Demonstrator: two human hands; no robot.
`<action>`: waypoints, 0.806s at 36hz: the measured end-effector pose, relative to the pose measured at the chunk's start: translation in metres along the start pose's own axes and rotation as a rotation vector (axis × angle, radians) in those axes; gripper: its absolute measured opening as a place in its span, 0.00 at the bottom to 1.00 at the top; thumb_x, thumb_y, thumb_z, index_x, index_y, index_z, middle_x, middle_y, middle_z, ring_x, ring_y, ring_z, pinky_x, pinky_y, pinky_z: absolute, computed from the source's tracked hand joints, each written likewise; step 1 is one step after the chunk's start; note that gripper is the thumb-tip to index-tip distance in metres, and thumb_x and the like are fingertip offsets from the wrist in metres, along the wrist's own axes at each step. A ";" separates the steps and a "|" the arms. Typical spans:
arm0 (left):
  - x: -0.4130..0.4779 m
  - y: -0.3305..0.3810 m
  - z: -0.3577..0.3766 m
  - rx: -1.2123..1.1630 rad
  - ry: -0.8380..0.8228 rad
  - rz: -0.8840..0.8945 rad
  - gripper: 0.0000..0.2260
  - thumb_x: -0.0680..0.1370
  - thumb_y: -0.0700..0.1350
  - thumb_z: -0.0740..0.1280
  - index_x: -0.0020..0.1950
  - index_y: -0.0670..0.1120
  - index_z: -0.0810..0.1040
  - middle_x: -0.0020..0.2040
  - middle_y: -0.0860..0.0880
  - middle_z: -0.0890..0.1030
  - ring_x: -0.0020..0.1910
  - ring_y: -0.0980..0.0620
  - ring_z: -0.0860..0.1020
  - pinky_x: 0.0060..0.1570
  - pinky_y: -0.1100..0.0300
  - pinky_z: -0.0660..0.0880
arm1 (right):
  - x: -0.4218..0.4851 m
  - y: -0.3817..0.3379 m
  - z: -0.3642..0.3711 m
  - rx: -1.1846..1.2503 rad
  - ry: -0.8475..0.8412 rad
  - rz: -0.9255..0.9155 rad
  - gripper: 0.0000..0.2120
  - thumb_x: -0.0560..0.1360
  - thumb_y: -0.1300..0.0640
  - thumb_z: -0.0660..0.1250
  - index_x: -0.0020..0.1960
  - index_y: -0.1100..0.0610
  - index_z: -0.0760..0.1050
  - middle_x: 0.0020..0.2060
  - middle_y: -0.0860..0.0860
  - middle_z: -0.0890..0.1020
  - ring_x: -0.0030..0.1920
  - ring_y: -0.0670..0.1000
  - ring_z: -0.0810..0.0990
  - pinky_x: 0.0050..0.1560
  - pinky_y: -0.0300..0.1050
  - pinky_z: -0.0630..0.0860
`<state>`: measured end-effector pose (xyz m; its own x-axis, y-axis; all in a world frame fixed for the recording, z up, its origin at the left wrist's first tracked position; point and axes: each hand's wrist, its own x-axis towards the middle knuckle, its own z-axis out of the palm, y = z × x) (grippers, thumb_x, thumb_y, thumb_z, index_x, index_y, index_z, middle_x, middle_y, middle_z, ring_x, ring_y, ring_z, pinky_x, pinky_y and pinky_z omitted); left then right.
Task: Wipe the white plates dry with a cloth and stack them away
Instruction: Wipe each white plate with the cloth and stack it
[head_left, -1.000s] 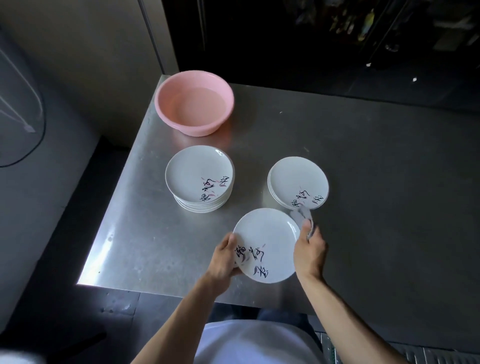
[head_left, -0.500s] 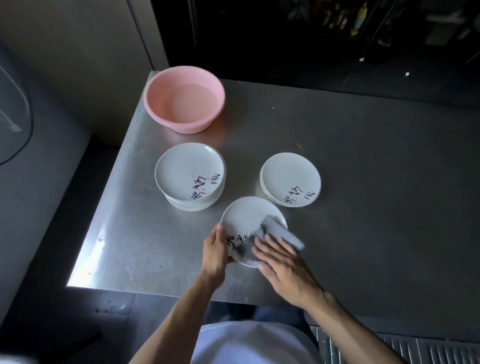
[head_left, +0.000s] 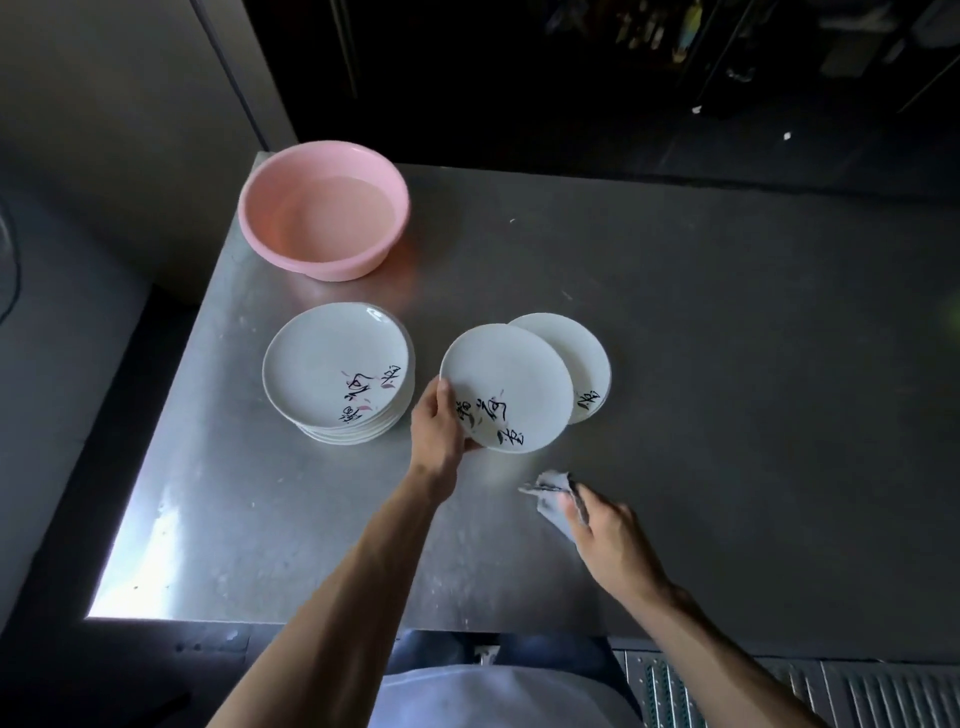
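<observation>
My left hand (head_left: 436, 423) grips the near-left rim of a white plate (head_left: 506, 379) with black and pink brushwork, held partly over the low right stack of plates (head_left: 582, 353). A taller stack of the same plates (head_left: 332, 364) stands to the left. My right hand (head_left: 605, 525) holds a small grey cloth (head_left: 553, 493) bunched at its fingertips, low over the steel table, nearer to me than the plate and to its right.
A pink basin (head_left: 324, 208) holding water sits at the far left corner of the steel table (head_left: 727, 389). The table's left edge (head_left: 171, 415) drops to a dark floor. A metal grating (head_left: 779, 691) lies below the near edge on the right.
The cloth has left the plate and moved with my right hand toward me and to the right. My left hand has carried the plate away from me, over the right stack.
</observation>
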<state>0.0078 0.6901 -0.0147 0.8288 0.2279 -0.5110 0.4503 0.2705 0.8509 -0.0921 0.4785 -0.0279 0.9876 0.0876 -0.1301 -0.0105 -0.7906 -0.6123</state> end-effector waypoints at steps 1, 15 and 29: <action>0.006 0.001 0.006 0.015 -0.006 0.002 0.14 0.88 0.53 0.55 0.57 0.52 0.80 0.55 0.47 0.82 0.56 0.46 0.82 0.36 0.52 0.84 | 0.002 0.001 0.002 -0.005 -0.002 0.016 0.15 0.82 0.48 0.61 0.62 0.54 0.79 0.49 0.52 0.86 0.47 0.53 0.84 0.47 0.45 0.78; 0.042 -0.005 0.064 0.199 0.004 0.011 0.13 0.89 0.50 0.55 0.62 0.48 0.78 0.52 0.50 0.81 0.49 0.53 0.81 0.31 0.54 0.83 | 0.025 0.007 -0.006 0.054 0.038 -0.077 0.07 0.81 0.46 0.60 0.51 0.48 0.74 0.37 0.47 0.83 0.35 0.43 0.76 0.35 0.23 0.64; 0.053 -0.002 0.078 0.685 0.154 0.213 0.16 0.88 0.49 0.55 0.42 0.47 0.71 0.34 0.52 0.77 0.37 0.41 0.79 0.34 0.53 0.72 | 0.033 0.013 -0.007 0.120 0.011 -0.085 0.10 0.81 0.47 0.60 0.50 0.50 0.77 0.36 0.44 0.82 0.33 0.32 0.74 0.36 0.21 0.64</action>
<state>0.0768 0.6291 -0.0336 0.8882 0.3527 -0.2943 0.4329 -0.4282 0.7933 -0.0582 0.4666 -0.0348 0.9873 0.1444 -0.0658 0.0555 -0.7027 -0.7093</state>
